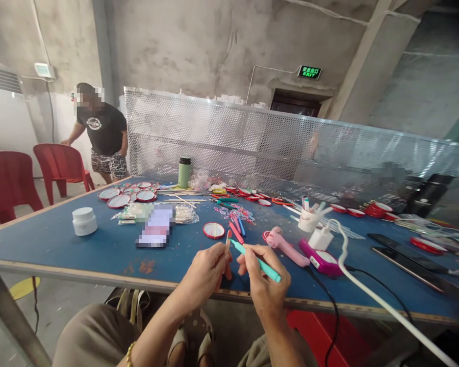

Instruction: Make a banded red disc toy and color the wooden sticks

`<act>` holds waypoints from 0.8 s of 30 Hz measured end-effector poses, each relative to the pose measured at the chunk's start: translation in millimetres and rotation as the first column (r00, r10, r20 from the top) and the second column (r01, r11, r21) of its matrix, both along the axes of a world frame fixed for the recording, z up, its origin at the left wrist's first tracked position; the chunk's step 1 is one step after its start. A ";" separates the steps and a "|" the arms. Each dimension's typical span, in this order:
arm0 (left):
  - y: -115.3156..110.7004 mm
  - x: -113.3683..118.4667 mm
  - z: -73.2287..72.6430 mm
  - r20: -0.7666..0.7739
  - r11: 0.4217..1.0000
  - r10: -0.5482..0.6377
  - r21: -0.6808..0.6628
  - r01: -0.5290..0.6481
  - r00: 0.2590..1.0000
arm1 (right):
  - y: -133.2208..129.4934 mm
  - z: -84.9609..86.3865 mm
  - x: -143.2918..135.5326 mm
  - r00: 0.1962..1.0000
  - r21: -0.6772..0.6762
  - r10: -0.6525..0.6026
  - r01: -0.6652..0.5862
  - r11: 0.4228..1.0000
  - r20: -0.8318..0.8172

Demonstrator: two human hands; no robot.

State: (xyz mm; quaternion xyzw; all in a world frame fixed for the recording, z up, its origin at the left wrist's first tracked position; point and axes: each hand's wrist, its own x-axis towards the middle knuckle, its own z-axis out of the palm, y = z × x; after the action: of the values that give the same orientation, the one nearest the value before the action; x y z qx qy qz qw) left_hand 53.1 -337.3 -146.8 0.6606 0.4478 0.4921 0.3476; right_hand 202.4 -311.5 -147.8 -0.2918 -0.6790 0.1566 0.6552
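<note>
My left hand (pixel 208 267) is closed on a thin wooden craft stick (pixel 228 243), held upright, its top end coloured red. In my right hand (pixel 265 285) is a turquoise marker pen (pixel 271 272), its tip touching or very close to the stick; I cannot tell which. Both hands are over the table's front edge. Just beyond them lie a round red-rimmed disc (pixel 213 231) and a pinkish-red marker (pixel 236 232), with blue and purple pens beside it.
On the blue table (pixel 99 255) are a white jar (pixel 84 221), a phone (pixel 155 227), bagged sticks, a green bottle (pixel 184 172) and several red-rimmed discs. To the right are a pink hot-glue-gun-like tool (pixel 286 247), a cup of pens (pixel 308 220), cables and dark phones. A person stands far left.
</note>
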 end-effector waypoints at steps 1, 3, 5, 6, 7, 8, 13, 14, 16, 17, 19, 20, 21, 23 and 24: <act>0.0 -0.1 0.2 -0.001 1.000 0.001 0.001 -0.001 1.000 | -0.1 0.4 -0.1 1.000 0.003 0.002 -0.002 1.000 0.000; -0.3 -0.3 0.5 -0.004 1.000 0.004 -0.001 -0.004 1.000 | -0.4 1.3 -0.4 1.000 0.008 0.001 -0.001 1.000 0.007; -0.5 -0.5 0.5 -0.010 1.000 0.005 -0.002 -0.005 1.000 | -0.6 2.2 -0.7 1.000 0.006 -0.007 0.007 1.000 0.016; -0.5 -0.6 0.3 -0.013 1.000 0.003 -0.001 -0.003 1.000 | -0.6 2.5 -0.9 1.000 0.005 -0.010 0.010 1.000 0.019; -0.3 -0.6 0.0 -0.014 1.000 0.001 0.002 0.000 1.000 | -0.6 2.7 -0.9 1.000 0.007 -0.011 0.011 1.000 0.020; -0.2 -0.7 -0.4 -0.015 1.000 -0.002 0.005 0.002 1.000 | -0.5 2.8 -0.9 1.000 0.008 -0.012 0.012 1.000 0.020; 0.8 -1.1 -1.3 -0.007 1.000 -0.004 0.011 0.004 1.000 | 0.5 1.6 -0.4 1.000 -0.006 -0.018 0.018 1.000 0.008; 0.8 -1.1 -1.2 -0.004 1.000 -0.006 0.008 0.006 1.000 | 0.6 1.3 -0.3 1.000 -0.008 -0.018 0.018 1.000 0.010; 0.8 -1.1 -0.8 0.001 1.000 -0.009 0.004 0.009 1.000 | 0.7 1.1 -0.2 1.000 -0.007 -0.016 0.016 1.000 0.012; 0.7 -1.0 -0.5 0.004 1.000 -0.009 0.001 0.009 1.000 | 0.6 1.2 -0.2 1.000 -0.006 -0.015 0.015 1.000 0.013; 0.4 -0.8 0.2 0.001 1.000 -0.007 0.000 0.007 1.000 | 0.0 1.8 -0.2 1.000 0.000 -0.015 0.015 1.000 0.013; 0.3 -0.7 0.5 -0.003 1.000 -0.005 0.002 0.005 1.000 | -0.4 2.1 -0.2 1.000 0.002 -0.014 0.014 1.000 0.015; 0.1 -0.6 0.9 -0.008 1.000 -0.001 0.004 0.001 1.000 | -0.7 2.4 -0.3 1.000 0.004 -0.013 0.013 1.000 0.016; -0.5 -0.3 1.4 -0.015 1.000 0.004 0.002 -0.004 1.000 | -1.2 2.6 -0.5 1.000 0.004 -0.009 0.009 1.000 0.016; -0.8 -0.2 1.5 -0.018 1.000 0.009 -0.003 -0.009 1.000 | -1.3 2.5 -0.6 1.000 0.002 -0.006 0.006 1.000 0.011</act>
State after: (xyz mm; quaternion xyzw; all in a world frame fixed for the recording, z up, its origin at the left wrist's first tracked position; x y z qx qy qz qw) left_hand 52.9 -338.1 -145.4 0.6625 0.4546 0.4869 0.3426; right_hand 201.8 -312.8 -145.3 -0.2938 -0.6820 0.1523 0.6521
